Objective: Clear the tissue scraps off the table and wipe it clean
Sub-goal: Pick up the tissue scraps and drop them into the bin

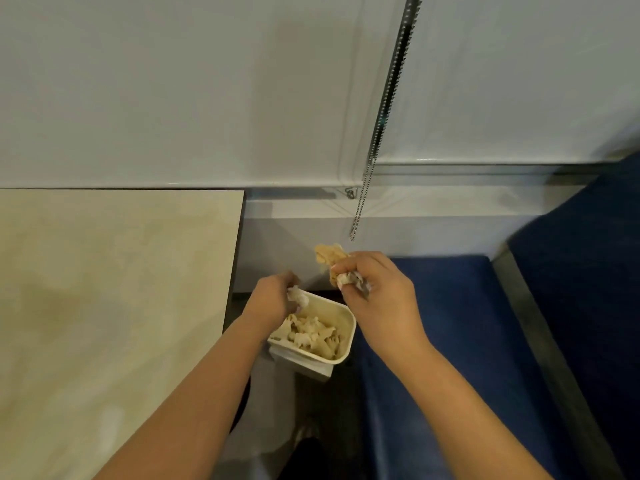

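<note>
A small white bin [347, 332] stands on the floor between the table and the bench, holding several crumpled tissue scraps [311, 332]. My left hand [272, 301] hangs over the bin's near-left rim, fingers closed on a white tissue scrap [298, 296]. My right hand [375, 292] is above the bin's far-right side and grips a wad of tissue scraps [337, 268], part white, part tan, sticking out past the fingers. The beige table [114, 289] fills the left side; no scraps show on the visible part.
A blue padded bench [460, 341] runs along the right. A white wall with a roller blind and its bead chain [367, 188] is behind. Dark floor shows around the bin and below it, where my foot [304, 434] is dimly seen.
</note>
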A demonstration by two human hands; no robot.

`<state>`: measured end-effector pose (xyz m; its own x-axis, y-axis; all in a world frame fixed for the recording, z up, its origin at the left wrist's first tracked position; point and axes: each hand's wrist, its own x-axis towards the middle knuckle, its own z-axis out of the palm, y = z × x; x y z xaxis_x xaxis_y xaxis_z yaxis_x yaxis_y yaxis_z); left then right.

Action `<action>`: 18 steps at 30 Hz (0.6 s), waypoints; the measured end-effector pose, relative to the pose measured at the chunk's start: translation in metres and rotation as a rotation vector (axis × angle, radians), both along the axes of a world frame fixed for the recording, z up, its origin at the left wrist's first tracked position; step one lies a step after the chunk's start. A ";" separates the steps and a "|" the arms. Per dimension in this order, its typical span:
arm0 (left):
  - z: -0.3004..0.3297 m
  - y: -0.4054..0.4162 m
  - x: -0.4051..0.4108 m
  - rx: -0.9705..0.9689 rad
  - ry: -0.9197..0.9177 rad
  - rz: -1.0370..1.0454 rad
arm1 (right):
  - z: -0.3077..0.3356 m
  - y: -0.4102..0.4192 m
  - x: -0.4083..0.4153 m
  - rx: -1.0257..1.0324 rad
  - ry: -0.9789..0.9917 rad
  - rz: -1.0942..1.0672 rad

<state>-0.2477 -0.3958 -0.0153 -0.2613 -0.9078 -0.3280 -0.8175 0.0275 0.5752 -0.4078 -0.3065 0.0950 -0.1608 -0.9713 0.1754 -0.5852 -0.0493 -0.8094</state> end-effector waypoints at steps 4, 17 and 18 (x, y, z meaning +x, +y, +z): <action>-0.014 -0.009 -0.002 0.085 -0.054 0.011 | -0.013 -0.012 0.000 0.048 0.000 0.010; -0.016 -0.021 0.016 -0.052 0.032 0.059 | -0.059 -0.055 0.015 0.335 0.227 0.169; -0.016 -0.022 0.018 -0.053 0.044 0.066 | -0.064 -0.058 0.017 0.363 0.248 0.189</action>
<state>-0.2297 -0.4174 -0.0313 -0.2130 -0.9394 -0.2685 -0.7925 0.0054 0.6098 -0.3903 -0.3642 0.0313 0.0284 -0.9851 -0.1694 -0.7710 0.0862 -0.6309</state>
